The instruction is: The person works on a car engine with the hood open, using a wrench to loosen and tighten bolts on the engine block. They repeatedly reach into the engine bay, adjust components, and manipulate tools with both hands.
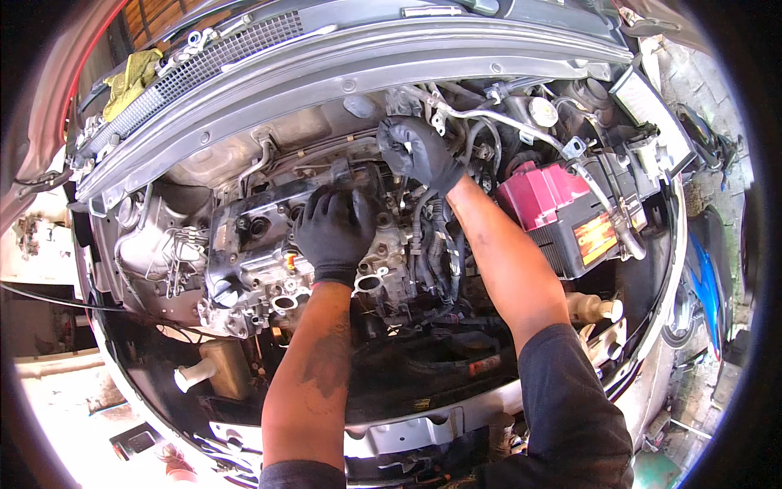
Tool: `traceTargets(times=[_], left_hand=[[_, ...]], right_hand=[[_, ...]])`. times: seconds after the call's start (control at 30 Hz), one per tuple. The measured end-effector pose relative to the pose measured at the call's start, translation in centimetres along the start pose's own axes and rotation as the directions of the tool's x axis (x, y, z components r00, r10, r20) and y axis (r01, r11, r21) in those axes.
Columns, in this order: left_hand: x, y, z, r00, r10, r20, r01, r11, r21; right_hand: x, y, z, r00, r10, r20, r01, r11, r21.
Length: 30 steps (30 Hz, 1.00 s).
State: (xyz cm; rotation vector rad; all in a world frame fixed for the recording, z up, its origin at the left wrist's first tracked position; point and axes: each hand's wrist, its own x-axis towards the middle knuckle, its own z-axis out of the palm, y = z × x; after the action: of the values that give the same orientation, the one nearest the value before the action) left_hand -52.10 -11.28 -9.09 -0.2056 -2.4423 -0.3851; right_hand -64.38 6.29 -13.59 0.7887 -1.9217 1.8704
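Observation:
My left hand (336, 232), in a black glove, rests palm down over the dark valve cover (257, 220) of a car engine. Its fingers are bent and slightly apart, and the fingertips are partly hidden. Farther back and to the right, my right hand (422, 153), gloved in black too, is at the far right end of the engine. The fingers there are curled round toward the thumb, with a small pale spot showing between them; what they hold, if anything, I cannot make out. Hoses and wiring (432, 244) run just below that hand.
A battery with a red cover (542, 196) stands at the right, beside a metal bar (599, 196). Across the back runs the grey cowl edge (350, 85), with a yellow cloth (130, 81) and tools (208, 37) at its left. Open intake ports (371, 283) face the front crossmember (407, 436).

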Motion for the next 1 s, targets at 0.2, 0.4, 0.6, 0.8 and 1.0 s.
traceTargets(times=[0.2,0.4,0.6,0.8,1.0], left_hand=[[-0.2,-0.2,0.2,0.999,0.000,-0.035,0.000,1.000,-0.009],[0.0,-0.1,-0.1,1.000,-0.007,-0.016,0.007,1.000,-0.008],[-0.1,-0.3,0.1,0.998,0.014,-0.057,-0.015,1.000,-0.008],[0.0,0.0,-0.1,0.999,0.006,-0.034,-0.007,1.000,-0.019],[-0.1,0.1,-0.3,1.000,0.005,-0.007,-0.005,1.000,-0.018]], right_hand=[[3.3,-0.3,-1.3,0.686,0.622,0.378,-0.681,0.366,0.635],[4.9,-0.1,1.5,0.687,0.694,0.216,-0.657,0.466,0.593],[4.9,2.2,3.6,0.744,0.665,-0.063,-0.566,0.677,0.471],[3.7,4.5,3.7,0.725,0.687,-0.054,-0.634,0.697,0.335],[2.7,4.1,3.4,0.872,0.489,-0.017,-0.472,0.850,0.235]])
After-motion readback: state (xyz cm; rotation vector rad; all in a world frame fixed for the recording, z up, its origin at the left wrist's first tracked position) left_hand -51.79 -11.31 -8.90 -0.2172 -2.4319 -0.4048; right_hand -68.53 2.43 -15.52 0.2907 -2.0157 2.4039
